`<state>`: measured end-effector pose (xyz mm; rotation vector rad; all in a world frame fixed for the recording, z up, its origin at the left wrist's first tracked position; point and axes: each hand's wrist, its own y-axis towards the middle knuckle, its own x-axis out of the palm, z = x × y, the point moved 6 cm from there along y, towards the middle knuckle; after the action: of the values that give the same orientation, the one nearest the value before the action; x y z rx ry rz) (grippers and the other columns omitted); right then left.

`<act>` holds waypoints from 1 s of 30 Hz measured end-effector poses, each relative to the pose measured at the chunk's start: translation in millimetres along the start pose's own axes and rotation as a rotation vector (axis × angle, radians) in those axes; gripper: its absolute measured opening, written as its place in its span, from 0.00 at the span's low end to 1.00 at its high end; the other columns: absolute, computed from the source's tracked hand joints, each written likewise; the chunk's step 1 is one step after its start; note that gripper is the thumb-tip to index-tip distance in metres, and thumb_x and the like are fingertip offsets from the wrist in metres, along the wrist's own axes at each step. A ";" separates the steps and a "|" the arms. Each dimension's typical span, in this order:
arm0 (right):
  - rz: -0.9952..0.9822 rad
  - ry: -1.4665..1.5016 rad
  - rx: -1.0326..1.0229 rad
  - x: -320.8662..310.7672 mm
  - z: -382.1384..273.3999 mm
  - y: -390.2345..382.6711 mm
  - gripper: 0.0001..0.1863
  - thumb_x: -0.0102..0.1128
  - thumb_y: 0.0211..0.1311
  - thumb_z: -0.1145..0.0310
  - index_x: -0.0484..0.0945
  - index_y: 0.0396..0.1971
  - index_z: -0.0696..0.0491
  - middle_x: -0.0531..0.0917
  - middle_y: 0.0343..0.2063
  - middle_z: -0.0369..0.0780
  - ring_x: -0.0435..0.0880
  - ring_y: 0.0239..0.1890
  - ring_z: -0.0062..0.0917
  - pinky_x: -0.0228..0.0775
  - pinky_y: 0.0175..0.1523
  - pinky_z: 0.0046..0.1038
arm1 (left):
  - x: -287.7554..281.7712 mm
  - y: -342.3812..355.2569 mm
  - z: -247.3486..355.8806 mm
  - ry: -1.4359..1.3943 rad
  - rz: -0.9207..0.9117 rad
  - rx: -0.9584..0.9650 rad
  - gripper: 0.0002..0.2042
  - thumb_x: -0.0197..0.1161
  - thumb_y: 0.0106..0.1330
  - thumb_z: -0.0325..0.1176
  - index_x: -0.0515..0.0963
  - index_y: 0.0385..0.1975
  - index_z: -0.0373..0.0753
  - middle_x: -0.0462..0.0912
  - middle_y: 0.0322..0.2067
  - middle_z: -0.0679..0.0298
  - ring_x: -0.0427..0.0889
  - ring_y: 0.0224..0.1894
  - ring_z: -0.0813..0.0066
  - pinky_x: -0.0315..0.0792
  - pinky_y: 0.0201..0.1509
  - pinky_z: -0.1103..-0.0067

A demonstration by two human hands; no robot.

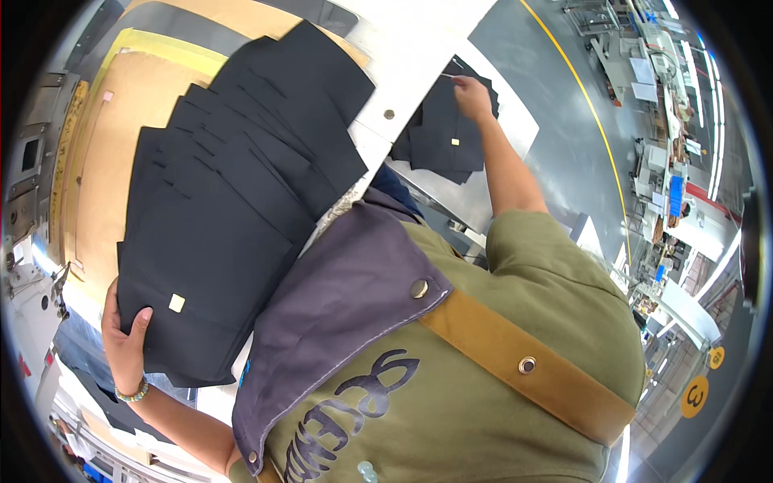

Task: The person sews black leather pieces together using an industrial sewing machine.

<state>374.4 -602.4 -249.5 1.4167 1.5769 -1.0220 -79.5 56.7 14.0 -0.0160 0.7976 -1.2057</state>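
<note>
The left hand (125, 338) grasped the near end of a fanned stack of black panels (233, 185) on the left, thumb on top beside a yellow tag (176, 303); at the far right, the right hand (473, 97) was over a second black pile (439, 121), its hold unclear

The fanned black sheets (217, 258) are looking matt and smooth, like dense cloth or thin foam, while the small yellow tag (176, 303) is appearing papery and flat. Beneath, the pale tan board (137, 113) is resembling smooth wood, and the white desk (435, 32) is showing a smooth finish. The purple-grey apron flap (338, 282) is creasing like tightly woven cloth, its metal snap (419, 288) gleaming. The olive shirt (555, 266) is reading as soft, matt fabric; the grey floor (531, 72) is shining faintly.
</note>
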 end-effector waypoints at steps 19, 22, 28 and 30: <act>0.080 -0.274 -1.116 -93.9 -555.1 159.2 0.31 0.63 0.66 0.73 0.76 0.70 0.45 0.77 0.69 0.36 0.76 0.70 0.34 0.73 0.71 0.40 | 22.7 -10.3 66.2 0.020 -0.087 0.204 0.22 0.71 0.60 0.17 0.82 0.57 0.32 0.88 0.43 0.49 0.88 0.44 0.52 0.78 0.55 0.72; -0.028 -0.541 -1.070 -76.3 -589.8 181.0 0.31 0.62 0.60 0.78 0.79 0.65 0.46 0.80 0.64 0.37 0.79 0.67 0.36 0.77 0.67 0.41 | 8.3 -8.1 67.2 0.216 -0.053 0.229 0.20 0.70 0.60 0.17 0.83 0.54 0.34 0.85 0.39 0.46 0.84 0.42 0.43 0.78 0.50 0.67; -0.064 -0.600 -1.168 -73.5 -612.0 194.5 0.11 0.65 0.58 0.72 0.84 0.41 0.50 0.87 0.48 0.42 0.86 0.55 0.42 0.79 0.56 0.45 | 8.0 -3.3 54.6 0.239 0.110 0.302 0.18 0.71 0.61 0.22 0.84 0.53 0.33 0.85 0.39 0.46 0.84 0.44 0.43 0.78 0.51 0.64; -0.024 -0.531 -1.231 -84.9 -595.1 204.9 0.07 0.65 0.58 0.70 0.84 0.36 0.51 0.87 0.41 0.44 0.86 0.52 0.43 0.78 0.54 0.45 | 15.8 -2.1 51.5 0.210 0.225 0.316 0.20 0.74 0.62 0.27 0.83 0.55 0.33 0.85 0.39 0.47 0.85 0.45 0.42 0.79 0.52 0.63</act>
<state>568.3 -73.0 42.8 0.2412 1.3585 -0.2226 -50.7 22.5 44.1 0.4546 0.7600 -1.1175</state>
